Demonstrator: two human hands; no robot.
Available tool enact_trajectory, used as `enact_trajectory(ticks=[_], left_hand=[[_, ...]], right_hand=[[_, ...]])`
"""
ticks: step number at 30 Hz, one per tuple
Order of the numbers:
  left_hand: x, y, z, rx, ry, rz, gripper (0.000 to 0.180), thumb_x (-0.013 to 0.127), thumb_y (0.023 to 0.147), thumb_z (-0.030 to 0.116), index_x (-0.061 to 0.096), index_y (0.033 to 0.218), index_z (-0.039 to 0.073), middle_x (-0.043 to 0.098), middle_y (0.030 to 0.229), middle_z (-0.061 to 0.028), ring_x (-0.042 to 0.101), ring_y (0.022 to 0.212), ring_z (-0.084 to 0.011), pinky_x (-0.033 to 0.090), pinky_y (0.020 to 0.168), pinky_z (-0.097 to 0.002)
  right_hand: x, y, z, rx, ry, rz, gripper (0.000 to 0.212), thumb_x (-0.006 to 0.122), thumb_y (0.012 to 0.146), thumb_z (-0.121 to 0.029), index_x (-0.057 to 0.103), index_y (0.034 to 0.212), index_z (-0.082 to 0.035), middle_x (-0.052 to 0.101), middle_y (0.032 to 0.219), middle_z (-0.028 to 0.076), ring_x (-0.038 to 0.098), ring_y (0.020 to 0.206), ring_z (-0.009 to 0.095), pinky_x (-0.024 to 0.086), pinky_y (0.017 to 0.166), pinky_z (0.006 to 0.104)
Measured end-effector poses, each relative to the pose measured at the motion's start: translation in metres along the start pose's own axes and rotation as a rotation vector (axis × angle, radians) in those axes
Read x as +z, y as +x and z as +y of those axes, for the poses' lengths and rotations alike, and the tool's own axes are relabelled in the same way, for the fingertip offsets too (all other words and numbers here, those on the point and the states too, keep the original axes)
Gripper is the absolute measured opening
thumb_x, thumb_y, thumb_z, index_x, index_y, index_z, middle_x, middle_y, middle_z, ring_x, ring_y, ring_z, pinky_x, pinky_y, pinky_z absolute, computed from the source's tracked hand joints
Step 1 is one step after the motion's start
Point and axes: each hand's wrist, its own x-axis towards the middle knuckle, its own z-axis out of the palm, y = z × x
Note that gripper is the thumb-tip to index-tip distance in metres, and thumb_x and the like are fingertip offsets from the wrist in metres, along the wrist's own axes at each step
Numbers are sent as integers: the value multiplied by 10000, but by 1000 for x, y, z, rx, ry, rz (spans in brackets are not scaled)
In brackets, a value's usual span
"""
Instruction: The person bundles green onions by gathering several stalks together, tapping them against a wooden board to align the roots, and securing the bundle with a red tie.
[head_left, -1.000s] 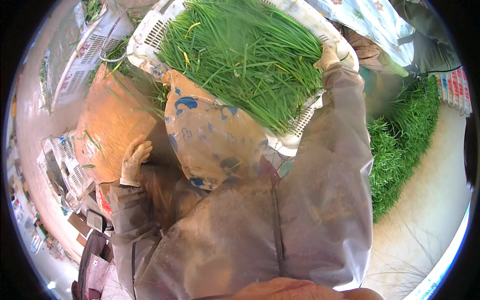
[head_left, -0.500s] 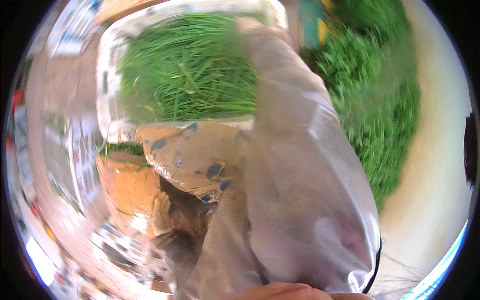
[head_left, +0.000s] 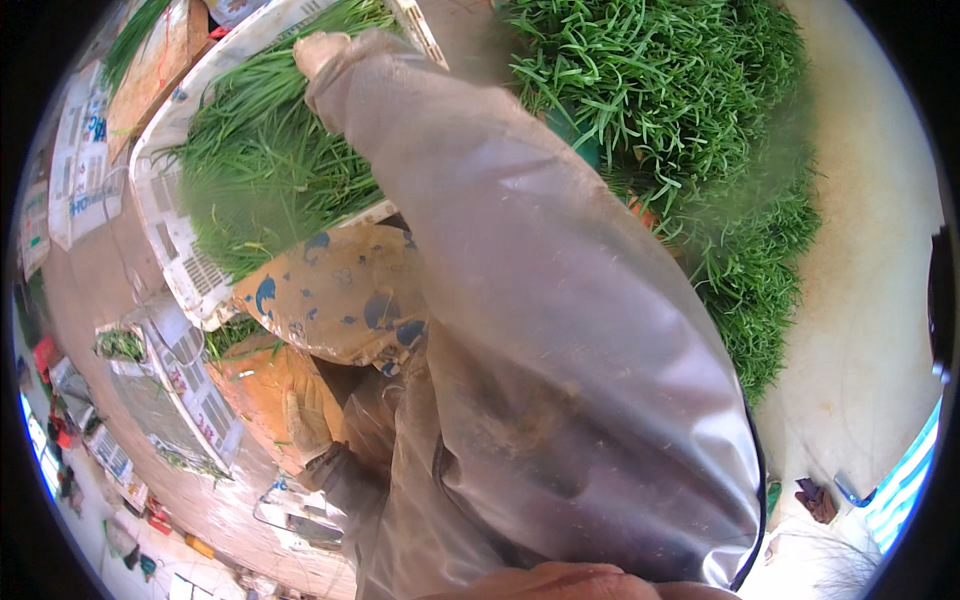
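My right arm, in a shiny grey sleeve (head_left: 560, 260), stretches up and left across the view. At its end my right hand (head_left: 322, 52), light-coloured and perhaps gloved, rests on long green chive-like leaves (head_left: 280, 160) near the far side of a white plastic crate (head_left: 180, 240). Its fingers are too small and partly hidden to show whether they grip the leaves. At lower left my left hand (head_left: 303, 418), in a tan glove, lies against an orange, shiny covering (head_left: 270, 390), its fingers seeming stretched out. A patterned brown cloth (head_left: 340, 290) drapes between the crate and my body.
A large heap of green leafy stalks (head_left: 660, 100) stands at right beside a pale wall (head_left: 860, 200). On the left floor are another white crate (head_left: 185, 370), a white printed box (head_left: 90, 160) and a wooden board (head_left: 155, 75). Dark crumpled cloth (head_left: 815, 500) lies at lower right.
The view has swung, so the crate now sits farther left and tilted. My right hand shows farther left over the leaves, and its arm slants more. My left hand stays by the orange covering.
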Motion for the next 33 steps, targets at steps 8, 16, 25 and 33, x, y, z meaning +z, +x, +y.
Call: enact_trajectory(ticks=[8, 16, 25, 33], left_hand=[[4, -33, -27, 214, -36, 100, 404, 522, 957, 217, 469, 1325, 60, 551, 1252, -156, 539, 1147, -263, 418, 967, -364], [51, -46, 31, 616, 318, 37, 478, 598, 910, 237, 468, 1324, 36, 538, 1254, -121, 542, 1137, -223, 442, 943, -337], [139, -73, 255, 1658, 1013, -218, 388, 422, 989, 170, 461, 1336, 1, 440, 1388, -136, 396, 1311, -224, 311, 1092, -329], [116, -82, 110, 821, -48, -1049, 546, 519, 940, 334, 416, 1376, 24, 528, 1303, -103, 543, 1136, -198, 442, 959, -288]], right_hand=[[-135, -66, -57, -551, -63, -35, 354, 541, 862, -120, 621, 1206, -139, 621, 1211, 117, 619, 1092, 281, 523, 881, 398], [-250, -154, -156, -876, -343, -115, 352, 533, 865, -119, 622, 1204, -153, 621, 1212, 114, 617, 1094, 282, 515, 894, 396], [-257, -268, -243, -1176, -649, -300, 351, 523, 870, -119, 623, 1202, -168, 620, 1214, 110, 615, 1097, 283, 507, 909, 393], [-159, -330, -345, -1594, -1166, -246, 351, 514, 873, -118, 623, 1201, -182, 619, 1216, 107, 612, 1100, 284, 499, 922, 390]])
